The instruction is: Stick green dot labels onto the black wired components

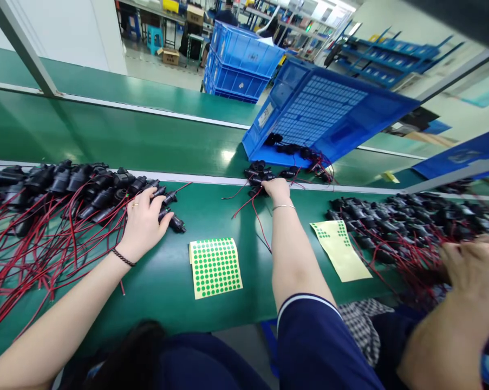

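Note:
My left hand (147, 222) rests with fingers apart on the right end of a pile of black cylindrical parts with red wires (79, 179). One loose black part (175, 221) lies beside its thumb. Farther forward, my right hand (277, 189) reaches to a small group of black wired parts (257, 172). Its fingers look closed on one of them, though the back of the hand partly hides the grip. Red and dark wires (258, 219) trail below that hand. Between my arms lies a sheet of green round stickers (215, 268).
A blue crate (264, 116) lies tipped with black parts at its opening. To the right are a mostly used sticker sheet (345, 260) and another pile of black wired parts (390, 216), where another person's hands (471, 265) work. Stacked blue crates (240, 65) stand behind.

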`<act>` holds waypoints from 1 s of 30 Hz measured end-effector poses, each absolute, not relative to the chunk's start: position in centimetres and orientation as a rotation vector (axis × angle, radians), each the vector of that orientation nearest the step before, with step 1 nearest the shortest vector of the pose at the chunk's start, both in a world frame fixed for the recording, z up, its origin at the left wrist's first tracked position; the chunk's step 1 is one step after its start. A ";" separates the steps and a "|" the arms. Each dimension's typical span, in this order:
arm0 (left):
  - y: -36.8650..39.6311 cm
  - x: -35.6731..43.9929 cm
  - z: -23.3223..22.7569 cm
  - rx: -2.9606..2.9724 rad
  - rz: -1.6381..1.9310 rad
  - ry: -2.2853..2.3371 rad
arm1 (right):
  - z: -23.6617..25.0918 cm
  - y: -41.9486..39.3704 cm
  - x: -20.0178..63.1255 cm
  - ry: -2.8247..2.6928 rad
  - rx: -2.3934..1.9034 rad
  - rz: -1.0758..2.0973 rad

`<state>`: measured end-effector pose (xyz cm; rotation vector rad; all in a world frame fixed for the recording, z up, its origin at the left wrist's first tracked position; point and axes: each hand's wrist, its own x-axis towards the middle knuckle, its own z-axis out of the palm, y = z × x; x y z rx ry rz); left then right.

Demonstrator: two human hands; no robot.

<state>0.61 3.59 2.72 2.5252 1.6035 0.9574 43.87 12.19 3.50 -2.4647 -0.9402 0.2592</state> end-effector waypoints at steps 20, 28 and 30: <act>3.8 9.4 4.5 0.745 1.217 0.516 | 13.2 4.7 30.0 -2.170 -1.300 0.513; 3.4 6.8 -0.1 1.328 1.379 0.798 | 5.5 -1.6 25.7 -2.404 -1.431 0.467; 2.9 6.7 -0.9 1.412 1.334 0.836 | 4.6 -2.5 25.0 -2.454 -1.504 0.519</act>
